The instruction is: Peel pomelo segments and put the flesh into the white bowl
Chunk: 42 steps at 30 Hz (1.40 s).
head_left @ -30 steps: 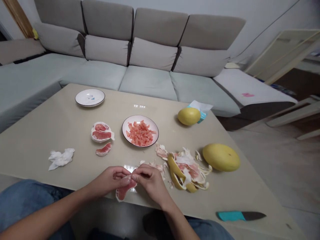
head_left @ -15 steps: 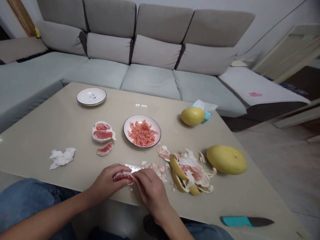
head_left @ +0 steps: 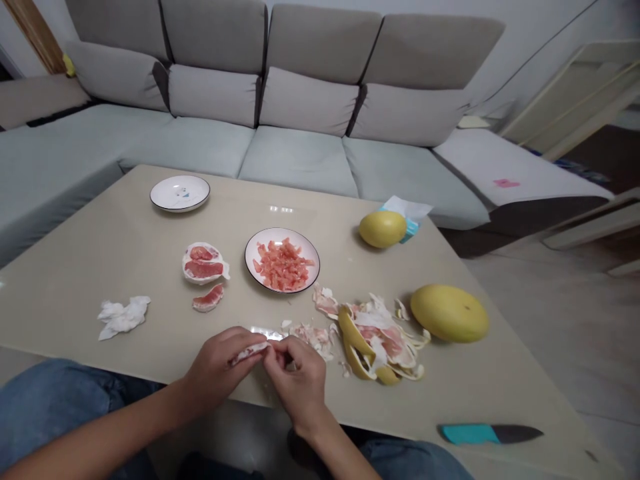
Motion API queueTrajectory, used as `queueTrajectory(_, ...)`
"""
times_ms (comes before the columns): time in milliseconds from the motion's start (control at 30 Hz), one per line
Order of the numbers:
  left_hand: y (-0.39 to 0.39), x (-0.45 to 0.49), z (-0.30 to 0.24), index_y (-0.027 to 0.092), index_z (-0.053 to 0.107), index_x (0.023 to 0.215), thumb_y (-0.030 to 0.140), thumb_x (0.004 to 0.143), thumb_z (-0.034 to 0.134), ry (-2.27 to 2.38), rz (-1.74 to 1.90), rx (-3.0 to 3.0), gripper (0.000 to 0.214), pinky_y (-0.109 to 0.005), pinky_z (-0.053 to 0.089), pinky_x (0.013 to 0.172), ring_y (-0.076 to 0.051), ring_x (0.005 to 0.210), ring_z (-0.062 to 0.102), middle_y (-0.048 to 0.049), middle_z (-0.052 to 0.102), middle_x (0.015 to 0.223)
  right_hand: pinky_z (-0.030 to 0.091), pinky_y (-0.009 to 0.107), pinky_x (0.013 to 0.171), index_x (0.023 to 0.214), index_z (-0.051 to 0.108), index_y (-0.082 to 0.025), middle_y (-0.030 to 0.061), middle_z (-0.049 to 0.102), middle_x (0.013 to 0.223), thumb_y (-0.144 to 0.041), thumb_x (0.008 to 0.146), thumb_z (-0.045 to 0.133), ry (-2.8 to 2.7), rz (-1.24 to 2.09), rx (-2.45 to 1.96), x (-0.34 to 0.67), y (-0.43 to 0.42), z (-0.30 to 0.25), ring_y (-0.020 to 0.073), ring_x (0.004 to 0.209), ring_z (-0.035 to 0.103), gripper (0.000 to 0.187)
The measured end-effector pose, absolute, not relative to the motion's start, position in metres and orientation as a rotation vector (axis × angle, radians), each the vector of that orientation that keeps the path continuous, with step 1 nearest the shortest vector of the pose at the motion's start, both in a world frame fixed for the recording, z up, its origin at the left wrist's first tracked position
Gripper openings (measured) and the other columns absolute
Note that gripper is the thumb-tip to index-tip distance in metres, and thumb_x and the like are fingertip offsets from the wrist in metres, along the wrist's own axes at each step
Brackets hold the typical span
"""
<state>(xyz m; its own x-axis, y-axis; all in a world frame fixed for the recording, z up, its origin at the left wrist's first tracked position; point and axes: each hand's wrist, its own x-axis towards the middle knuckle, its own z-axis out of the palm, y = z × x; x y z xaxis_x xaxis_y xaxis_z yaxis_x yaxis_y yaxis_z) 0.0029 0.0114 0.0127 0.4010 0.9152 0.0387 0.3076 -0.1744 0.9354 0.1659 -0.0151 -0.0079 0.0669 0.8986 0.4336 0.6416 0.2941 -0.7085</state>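
Near the table's front edge, my left hand (head_left: 223, 363) is wrapped round a pomelo segment (head_left: 249, 352), its white membrane edge facing up. My right hand (head_left: 299, 377) pinches the segment's right end, thumb and forefinger pressed together; what lies between those fingertips is too small to make out apart from the membrane. Just beyond the hands are membrane scraps (head_left: 313, 337). A plate (head_left: 253, 275) of pink pomelo flesh pieces (head_left: 284, 265) stands farther back. To its left lie a partly peeled pomelo chunk (head_left: 204, 262) and a loose segment (head_left: 208, 298).
Pomelo peel (head_left: 356, 347) is heaped right of my hands, beside a whole pomelo (head_left: 449, 313). Another pomelo (head_left: 383, 229) sits by a tissue pack (head_left: 411, 227). A teal-handled knife (head_left: 490, 433) lies front right, crumpled tissue (head_left: 123, 317) at left, a second plate (head_left: 180, 193) far left.
The segment has turned in my left hand, so its membrane edge shows instead of its red side. My right fingers have curled in more tightly at its end. The view has shifted slightly.
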Motion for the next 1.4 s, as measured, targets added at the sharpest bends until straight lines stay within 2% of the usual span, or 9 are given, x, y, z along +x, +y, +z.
queueTrajectory(300,0.011,-0.001,0.010,0.017,0.073,0.100,0.032,0.072,0.078,0.922,0.605,0.874,0.033,-0.034,0.054,0.078,-0.021,0.078,0.067,-0.0070,0.074,0.084,0.041,0.028,0.050,0.084,0.065,-0.024,0.0034,0.066,0.060,-0.010,0.085,0.059,-2.060,-0.100,-1.069,0.181,-0.031,-0.001,0.0169,0.052,0.057,0.015)
queueTrajectory(400,0.019,-0.007,0.014,0.015,0.071,0.101,0.032,0.071,0.079,0.884,0.519,0.817,0.035,-0.034,0.055,0.075,-0.022,0.079,0.068,-0.0089,0.075,0.086,0.042,0.028,0.052,0.079,0.066,-0.023,0.0029,0.065,0.060,-0.016,0.088,0.058,-1.999,0.215,-1.174,0.186,-0.027,0.006,0.0162,0.054,0.057,0.014)
queueTrajectory(567,0.028,-0.012,0.020,0.014,0.068,0.104,0.036,0.073,0.077,0.922,0.490,0.780,0.039,-0.031,0.055,0.069,-0.019,0.076,0.068,-0.0095,0.074,0.088,0.041,0.024,0.050,0.075,0.067,-0.020,0.0008,0.063,0.061,-0.036,0.091,0.055,-1.564,1.153,-1.325,0.196,-0.006,0.013,0.0139,0.052,0.054,0.025)
queueTrajectory(633,0.028,-0.011,0.021,0.014,0.067,0.105,0.037,0.073,0.077,0.940,0.486,0.755,0.041,-0.029,0.054,0.069,-0.017,0.073,0.067,-0.0088,0.073,0.088,0.039,0.023,0.049,0.076,0.065,-0.019,-0.0010,0.058,0.059,-0.040,0.093,0.050,-1.479,1.299,-1.315,0.197,-0.002,0.013,0.0129,0.050,0.051,0.031)
queueTrajectory(800,0.026,-0.010,0.021,0.014,0.067,0.102,0.036,0.075,0.075,0.925,0.483,0.806,0.036,-0.026,0.053,0.063,-0.016,0.073,0.065,-0.0083,0.073,0.086,0.038,0.023,0.058,0.080,0.059,-0.020,-0.0014,0.055,0.070,-0.039,0.092,0.051,-1.707,1.161,-1.345,0.192,-0.010,0.016,0.0138,0.064,0.049,0.024)
queueTrajectory(1000,0.025,-0.010,0.020,0.014,0.065,0.105,0.033,0.076,0.074,0.950,0.452,0.975,0.036,-0.026,0.053,0.060,-0.018,0.069,0.066,-0.0076,0.074,0.080,0.034,0.021,0.059,0.065,0.053,-0.019,-0.0045,0.049,0.061,-0.013,0.086,0.045,-1.984,1.206,-1.297,0.184,-0.018,0.013,0.0112,0.060,0.045,0.023)
queueTrajectory(1167,0.015,-0.003,0.017,0.022,0.056,0.122,0.027,0.072,0.078,0.872,0.653,0.712,0.055,-0.030,0.055,0.078,-0.018,0.084,0.067,-0.0043,0.070,0.096,0.023,0.022,0.051,0.054,0.038,-0.018,-0.0061,0.030,0.054,-0.018,0.081,0.046,-1.717,1.150,-1.406,0.178,-0.015,0.000,0.0089,0.053,0.030,0.028)
queueTrajectory(1233,0.010,0.003,0.012,0.021,0.059,0.118,0.030,0.074,0.077,0.843,0.729,0.614,0.049,-0.030,0.052,0.085,-0.018,0.092,0.066,-0.0055,0.068,0.103,0.021,0.022,0.050,0.053,0.036,-0.019,-0.0058,0.029,0.054,-0.021,0.082,0.045,-1.643,1.117,-1.419,0.175,-0.017,-0.003,0.0088,0.053,0.029,0.029)
queueTrajectory(1400,-0.001,0.010,0.003,0.016,0.067,0.101,0.028,0.074,0.076,0.999,0.746,0.923,0.031,-0.028,0.050,0.082,-0.018,0.085,0.064,-0.0038,0.070,0.088,0.021,0.023,0.051,0.053,0.037,-0.018,-0.0051,0.038,0.051,-0.019,0.079,0.047,-1.816,0.857,-1.440,0.167,-0.027,-0.010,0.0084,0.050,0.034,0.028)
